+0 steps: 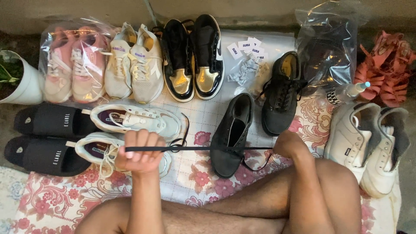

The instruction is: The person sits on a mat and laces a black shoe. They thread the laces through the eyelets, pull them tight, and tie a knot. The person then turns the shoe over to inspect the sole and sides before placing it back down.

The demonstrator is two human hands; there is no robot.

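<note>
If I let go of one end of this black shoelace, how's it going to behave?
The black shoelace is probably floppy: it looks straight only because the left hand and right hand pull it taut. Its flat, thin shape suggests it is very light. The loose part curling by the black shoe hints it would drop limp.

A home floor, it seems, used as a spot for sorting footwear. A floral cloth (56,199) covers the ground; pairs of shoes line it from nine to three o'clock, some in clear plastic bags (71,60). A white potted plant (19,80) sits at ten o'clock beside a bare wall.
</note>
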